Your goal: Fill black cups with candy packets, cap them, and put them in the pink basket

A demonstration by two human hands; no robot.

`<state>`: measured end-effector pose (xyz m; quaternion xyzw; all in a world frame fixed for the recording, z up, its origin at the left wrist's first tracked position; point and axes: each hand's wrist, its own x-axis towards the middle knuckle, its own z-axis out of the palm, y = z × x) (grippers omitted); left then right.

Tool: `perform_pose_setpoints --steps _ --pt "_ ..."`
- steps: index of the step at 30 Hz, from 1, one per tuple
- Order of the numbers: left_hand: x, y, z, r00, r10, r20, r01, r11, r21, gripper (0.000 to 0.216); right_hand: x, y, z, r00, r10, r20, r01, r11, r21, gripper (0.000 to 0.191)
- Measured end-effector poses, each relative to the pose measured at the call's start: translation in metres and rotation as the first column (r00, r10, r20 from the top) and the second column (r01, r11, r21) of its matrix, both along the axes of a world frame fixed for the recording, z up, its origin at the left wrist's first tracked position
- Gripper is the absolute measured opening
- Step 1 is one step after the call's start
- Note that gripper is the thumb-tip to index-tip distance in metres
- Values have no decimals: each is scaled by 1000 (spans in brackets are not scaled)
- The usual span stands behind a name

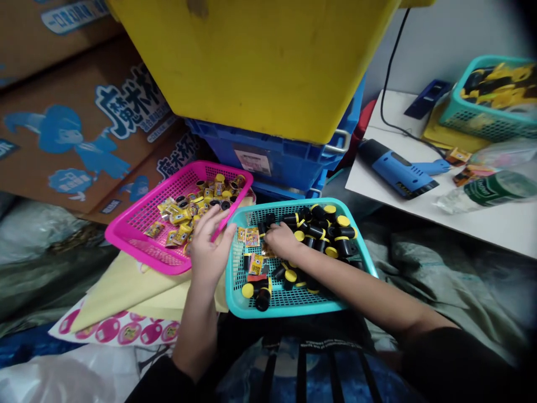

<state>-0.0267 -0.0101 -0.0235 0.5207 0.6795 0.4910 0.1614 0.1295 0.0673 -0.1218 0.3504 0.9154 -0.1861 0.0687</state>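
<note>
My left hand [206, 249] is raised at the right side of the pink basket [138, 215], its fingers and thumb apart. In that basket lies a pile of small yellow-wrapped containers [182, 217], some showing black ends. My right hand [282, 239] reaches into the teal basket [289, 311], its fingers bent down among the contents. Whatever its fingertips pinch is hidden. Black canisters with yellow lids [343, 221] fill the teal basket's right side. Flat yellow printed packets [252, 237] lie near my right fingertips.
Behind the baskets stand stacked blue crates [285, 162] under a yellow bin [260, 67]. Printed cardboard boxes [62, 129] rise at left. On the white table [482, 224] are a blue heat gun [398, 168], a plastic bottle [490, 190] and another teal basket [474, 117].
</note>
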Motion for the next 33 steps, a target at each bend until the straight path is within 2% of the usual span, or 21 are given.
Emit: perform_pose_setpoints --steps 3,6,8,9,10,12,13,14,15,16,18,20,22,23,25,28,30,33 --pt "5 -1 0 998 -18 53 18 1000 6 24 6 5 6 998 9 -57 -9 1000 -9 6" --pt "3 -4 -2 992 28 123 -14 993 -115 24 16 7 21 986 13 -164 -19 999 -33 10" --pt "4 -6 -4 978 33 208 15 974 -226 27 22 5 31 939 -73 -336 15 985 -170 14" --pt "6 -6 -6 967 11 253 58 963 -263 28 24 3 36 880 -159 -448 20 954 -298 15" --pt "9 -6 -8 955 -27 294 114 952 -284 29 26 1 41 792 -268 -549 -6 895 -445 16" --pt "18 -5 -12 920 -106 376 227 929 -294 34 30 -4 48 597 -486 -639 -126 730 -672 26" --pt "22 -5 -13 900 -126 418 262 921 -288 37 31 -7 50 536 -555 -636 -163 672 -723 34" --pt "25 -4 -14 881 -128 455 278 919 -281 39 33 -9 52 502 -601 -622 -158 643 -749 39" --pt "28 -3 -15 867 -114 486 275 921 -276 39 35 -12 54 486 -626 -611 -115 647 -754 39" --pt "30 -3 -15 853 -89 514 260 926 -273 37 37 -15 56 481 -624 -615 -50 681 -730 34" --pt "32 -3 -14 804 -40 594 250 928 -276 38 41 -19 58 486 -534 -692 60 810 -583 15" --pt "34 -3 -11 704 -17 710 321 899 -298 42 46 -21 59 473 -333 -816 50 934 -353 8" --pt "35 -4 -8 599 -2 801 402 865 -299 39 49 -20 58 444 -118 -888 -18 990 -141 14" --pt "36 -4 -8 569 3 822 413 864 -289 37 51 -20 58 439 -41 -897 -37 997 -64 16" --pt "37 -4 -7 581 5 814 375 886 -273 37 54 -18 56 461 26 -887 -6 1000 26 19" --pt "38 -2 -10 700 -16 714 338 889 -311 36 58 -19 54 487 8 -873 131 988 82 21" --pt "37 -1 -12 776 -21 630 309 884 -352 36 61 -20 53 473 14 -881 186 976 116 22" --pt "35 1 -15 840 23 541 228 892 -391 36 63 -20 55 432 -4 -902 229 968 106 18"
